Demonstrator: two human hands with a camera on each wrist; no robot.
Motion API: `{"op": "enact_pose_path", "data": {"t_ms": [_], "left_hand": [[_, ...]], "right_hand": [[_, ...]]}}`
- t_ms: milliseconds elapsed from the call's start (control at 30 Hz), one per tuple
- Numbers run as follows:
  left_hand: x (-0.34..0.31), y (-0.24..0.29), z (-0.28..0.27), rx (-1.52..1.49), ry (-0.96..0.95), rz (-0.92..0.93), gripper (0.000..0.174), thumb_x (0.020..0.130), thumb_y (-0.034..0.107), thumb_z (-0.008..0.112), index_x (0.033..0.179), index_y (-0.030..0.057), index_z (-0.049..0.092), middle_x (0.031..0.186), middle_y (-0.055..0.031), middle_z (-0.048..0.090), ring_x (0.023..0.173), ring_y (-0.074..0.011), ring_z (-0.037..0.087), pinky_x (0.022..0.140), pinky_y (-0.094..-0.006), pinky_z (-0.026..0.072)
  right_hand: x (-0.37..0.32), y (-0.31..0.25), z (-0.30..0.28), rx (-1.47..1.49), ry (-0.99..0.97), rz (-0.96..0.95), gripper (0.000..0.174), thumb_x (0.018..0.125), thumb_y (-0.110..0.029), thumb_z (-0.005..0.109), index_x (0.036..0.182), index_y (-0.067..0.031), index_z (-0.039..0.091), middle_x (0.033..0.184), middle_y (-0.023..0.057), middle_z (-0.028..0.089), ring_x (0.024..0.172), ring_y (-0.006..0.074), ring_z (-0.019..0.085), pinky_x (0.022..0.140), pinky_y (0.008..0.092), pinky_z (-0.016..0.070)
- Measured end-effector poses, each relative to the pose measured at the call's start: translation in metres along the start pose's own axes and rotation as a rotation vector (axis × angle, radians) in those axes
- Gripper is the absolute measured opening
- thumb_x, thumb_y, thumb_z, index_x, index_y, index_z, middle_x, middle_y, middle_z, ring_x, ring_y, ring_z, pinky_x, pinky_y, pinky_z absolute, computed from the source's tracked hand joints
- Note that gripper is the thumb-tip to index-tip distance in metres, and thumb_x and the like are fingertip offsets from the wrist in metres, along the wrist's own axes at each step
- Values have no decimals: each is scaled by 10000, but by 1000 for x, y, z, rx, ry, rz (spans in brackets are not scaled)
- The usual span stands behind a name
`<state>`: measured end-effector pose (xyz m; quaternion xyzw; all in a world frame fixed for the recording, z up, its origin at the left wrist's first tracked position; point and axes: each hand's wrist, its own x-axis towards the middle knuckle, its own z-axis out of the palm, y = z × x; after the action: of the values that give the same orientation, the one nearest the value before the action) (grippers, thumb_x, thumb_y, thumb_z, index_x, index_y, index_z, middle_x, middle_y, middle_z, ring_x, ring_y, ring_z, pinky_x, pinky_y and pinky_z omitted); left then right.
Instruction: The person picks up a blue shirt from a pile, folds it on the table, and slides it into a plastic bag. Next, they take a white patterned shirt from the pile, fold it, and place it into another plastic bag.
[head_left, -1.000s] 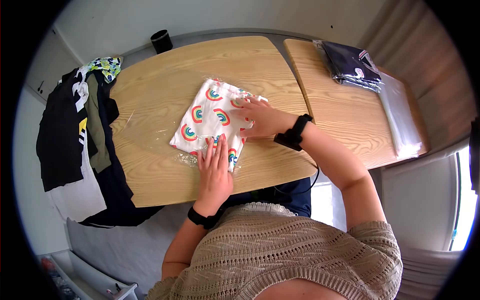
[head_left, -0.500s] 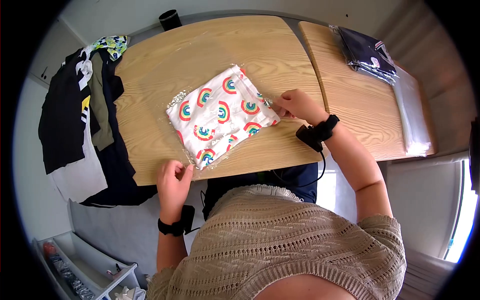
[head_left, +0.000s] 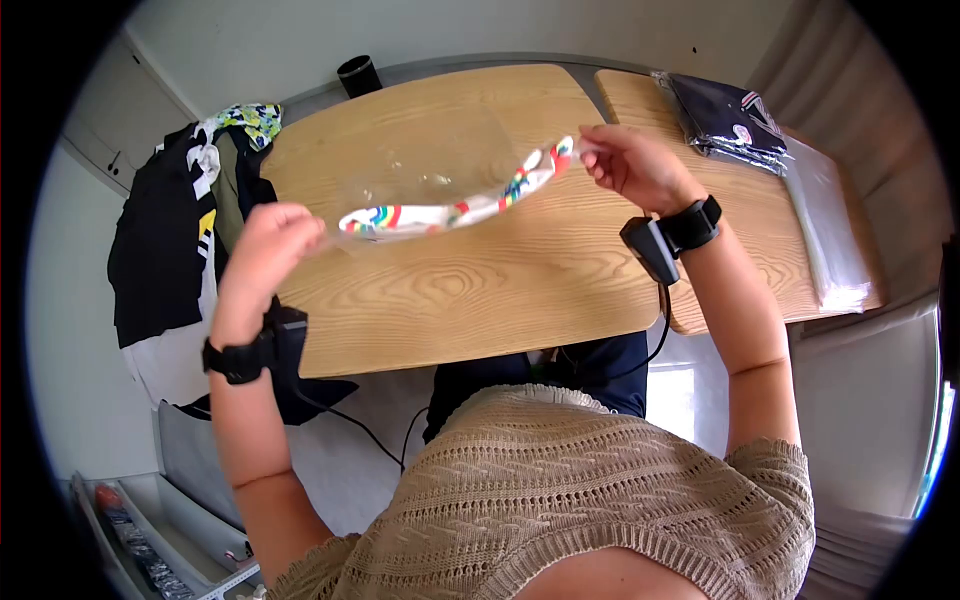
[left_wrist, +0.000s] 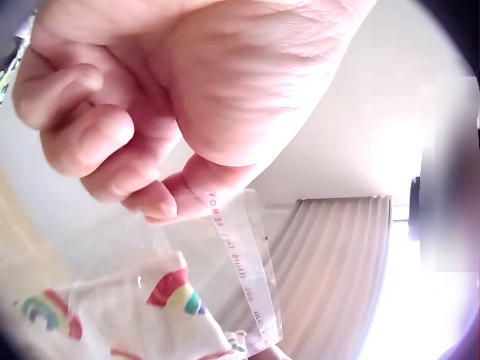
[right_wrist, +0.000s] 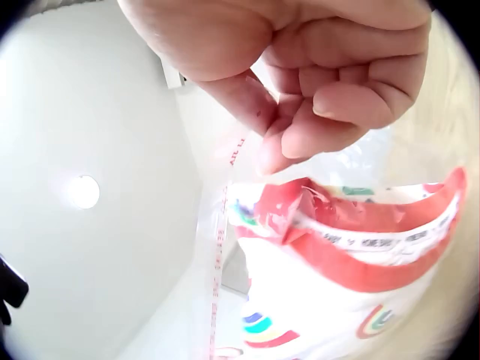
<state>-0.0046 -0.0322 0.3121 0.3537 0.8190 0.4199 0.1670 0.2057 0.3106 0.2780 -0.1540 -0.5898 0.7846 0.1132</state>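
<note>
A white folded cloth (head_left: 430, 217) with rainbow prints lies inside a clear plastic bag (left_wrist: 259, 202), raised above the wooden table (head_left: 480, 310). My left hand (head_left: 265, 255) pinches one corner of the bag between thumb and forefinger, the other fingers curled. At the opposite corner, my right hand (head_left: 645, 170) pinches the film in its fingertips. Between them the bag sags, its cloth seen nearly edge-on in the head view. A strip with red lettering (left_wrist: 240, 262) runs along the bag's edge. In the right wrist view, a red neckband with a printed label shows through the film.
Dark packaged clothing (head_left: 740, 125) and a stack of clear bags (head_left: 825, 225) lie on the side table at right. Loose clothes (head_left: 160, 260) hang over the left edge. A black bin (head_left: 358, 76) stands behind the table, and a pale crate (head_left: 180, 530) sits at lower left.
Both hands pressed on the bagged cloth, then moved apart to its edges. They have since lifted it off the table, tilting it nearly edge-on; the left hand moved left and forward.
</note>
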Motion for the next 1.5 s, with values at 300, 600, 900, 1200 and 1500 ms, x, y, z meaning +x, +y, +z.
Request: {"op": "enact_pose_path", "data": {"t_ms": [300, 600, 900, 1200, 1500], "left_hand": [[8, 121, -77, -387, -19, 309, 339, 888, 215, 527, 603, 127, 365, 554, 54, 340, 462, -38, 306, 438, -209, 221], [57, 120, -68, -390, -53, 164, 320, 891, 238, 550, 644, 147, 367, 554, 59, 355, 439, -36, 314, 403, -195, 225], [91, 124, -72, -653, 52, 529, 315, 887, 223, 571, 651, 135, 381, 604, 50, 361, 521, -50, 325, 483, -224, 241], [-43, -7, -4, 135, -528, 385, 301, 848, 242, 653, 686, -2, 582, 652, -62, 587, 602, -143, 554, 555, -273, 418], [13, -72, 63, 88, -278, 198, 267, 903, 127, 571, 1143, 13, 548, 1178, -111, 593, 1119, -209, 551, 913, -319, 430]], "right_hand": [[-54, -117, 7, 137, -161, -437, 173, 950, -187, 514, 851, -53, 563, 713, -8, 552, 603, 74, 457, 522, 195, 365], [-15, -115, -18, 117, -133, -363, 171, 939, -204, 539, 863, -79, 627, 750, -11, 655, 642, 82, 570, 569, 202, 435], [10, -137, -21, 88, -193, -765, 179, 974, -229, 486, 985, -101, 611, 954, -3, 651, 974, 125, 589, 908, 289, 422], [-141, -24, -49, -942, -188, -215, 300, 898, -273, 630, 902, 16, 708, 798, 98, 697, 762, 176, 646, 734, 290, 504], [-64, 10, -36, -994, -63, -201, 297, 939, -235, 560, 1095, 9, 630, 1046, 118, 662, 991, 200, 607, 872, 310, 470]]}}
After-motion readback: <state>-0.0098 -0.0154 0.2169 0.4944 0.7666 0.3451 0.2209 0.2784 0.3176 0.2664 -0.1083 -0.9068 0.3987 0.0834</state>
